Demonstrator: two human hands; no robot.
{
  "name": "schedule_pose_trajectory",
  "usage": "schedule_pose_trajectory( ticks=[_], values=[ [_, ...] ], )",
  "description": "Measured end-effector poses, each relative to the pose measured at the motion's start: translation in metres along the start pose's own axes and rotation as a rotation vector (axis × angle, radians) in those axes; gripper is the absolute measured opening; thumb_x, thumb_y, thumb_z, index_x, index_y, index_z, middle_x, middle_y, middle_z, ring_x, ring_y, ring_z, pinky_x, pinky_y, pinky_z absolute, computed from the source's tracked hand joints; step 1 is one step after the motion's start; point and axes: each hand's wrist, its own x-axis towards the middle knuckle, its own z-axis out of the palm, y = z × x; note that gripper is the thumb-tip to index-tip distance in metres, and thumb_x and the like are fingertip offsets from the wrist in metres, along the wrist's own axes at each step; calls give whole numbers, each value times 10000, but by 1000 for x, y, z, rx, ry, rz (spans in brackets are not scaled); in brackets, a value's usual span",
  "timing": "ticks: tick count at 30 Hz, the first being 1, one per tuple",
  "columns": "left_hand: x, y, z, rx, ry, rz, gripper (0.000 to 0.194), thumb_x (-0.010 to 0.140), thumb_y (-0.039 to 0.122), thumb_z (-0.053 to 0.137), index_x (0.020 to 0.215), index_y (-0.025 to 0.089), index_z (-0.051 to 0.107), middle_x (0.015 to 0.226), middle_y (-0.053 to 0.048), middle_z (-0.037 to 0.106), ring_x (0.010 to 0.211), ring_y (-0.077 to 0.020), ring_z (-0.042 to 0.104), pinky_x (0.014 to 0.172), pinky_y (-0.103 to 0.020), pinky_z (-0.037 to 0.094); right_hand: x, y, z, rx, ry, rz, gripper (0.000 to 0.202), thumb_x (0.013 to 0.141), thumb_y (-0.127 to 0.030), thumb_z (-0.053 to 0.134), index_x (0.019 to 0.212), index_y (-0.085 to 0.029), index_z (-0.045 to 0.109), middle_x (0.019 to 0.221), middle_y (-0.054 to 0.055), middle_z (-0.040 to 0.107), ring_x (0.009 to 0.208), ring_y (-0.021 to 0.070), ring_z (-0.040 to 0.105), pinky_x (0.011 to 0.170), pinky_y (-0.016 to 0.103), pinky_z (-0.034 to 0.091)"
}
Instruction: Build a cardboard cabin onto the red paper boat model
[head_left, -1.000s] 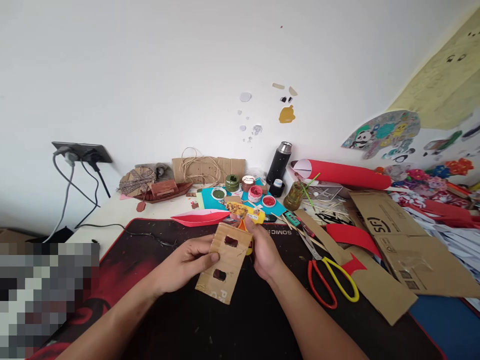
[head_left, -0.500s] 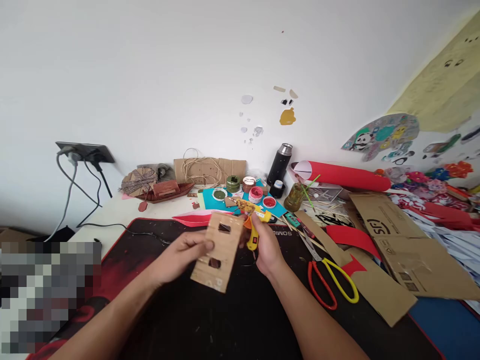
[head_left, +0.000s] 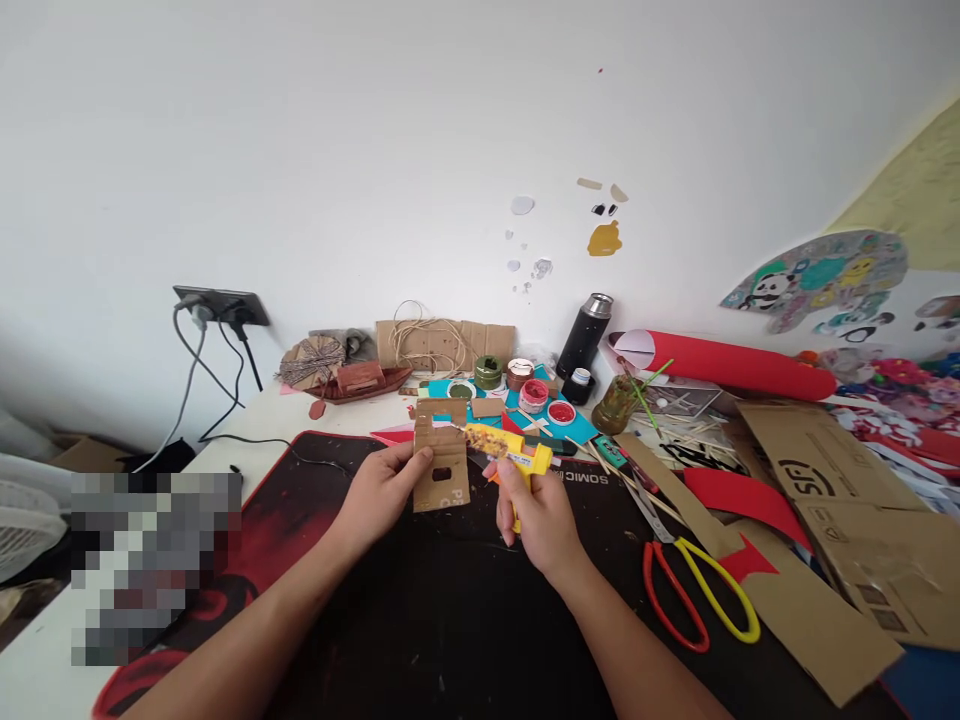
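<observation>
Between thumb and fingers, my left hand (head_left: 384,492) grips the left edge of a small cardboard piece (head_left: 454,490) with a rectangular hole cut in its lower part. My right hand (head_left: 538,515) is wrapped around a yellow hot glue gun (head_left: 501,446) with brown stains along its barrel. The gun's nozzle points left and lies at the cardboard's upper right; whether it touches cannot be made out. Both hands are raised over the black desk mat (head_left: 420,620). Behind the cardboard, part of a pink-red paper shape (head_left: 391,437) shows.
Scissors (head_left: 675,580) with red and yellow handles lie on the right, beside cardboard strips (head_left: 817,620). Behind the mat stand paint jars (head_left: 489,372), a black thermos (head_left: 585,335) and a brush jar (head_left: 619,405). A brown model boat (head_left: 360,382) rests at back left.
The cardboard has tilted, so it looks shorter. The glue gun has turned to lie more level, with its nozzle now across the cardboard's edge. The view has shifted left.
</observation>
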Motion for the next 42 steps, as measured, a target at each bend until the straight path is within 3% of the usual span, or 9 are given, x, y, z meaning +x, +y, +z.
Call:
schedule_pose_trajectory(
  ticks=[4, 12, 24, 42],
  values=[
    [-3, 0, 2, 49, -72, -15, 617, 806, 724, 700, 942, 135, 822, 880, -93, 819, 831, -308, 741, 727, -346, 581, -5, -4, 3, -171, 39, -24, 618, 956, -768, 553, 805, -180, 670, 403, -49, 491, 343, 112, 458, 410, 230, 344],
    [-9, 0, 8, 119, -159, -9, 515, 875, 636, 651, 881, 148, 815, 823, -70, 798, 754, -275, 716, 657, -315, 569, -2, -8, 4, -220, 95, -6, 606, 944, -780, 537, 726, -219, 609, 386, -48, 470, 333, 127, 449, 405, 248, 362],
    [-12, 6, 10, 223, -181, 40, 423, 884, 542, 635, 793, 162, 795, 771, -42, 774, 723, -253, 692, 642, -294, 553, -2, -6, 4, -276, 110, -16, 628, 952, -789, 516, 653, -238, 563, 373, -36, 464, 332, 129, 427, 408, 266, 341],
    [-11, 1, 8, 175, -181, 16, 454, 888, 584, 643, 805, 165, 794, 751, -50, 768, 730, -265, 706, 626, -300, 564, -1, -4, 3, -250, 136, 16, 631, 938, -803, 527, 652, -242, 555, 377, -37, 458, 338, 135, 430, 417, 274, 353]
  ],
)
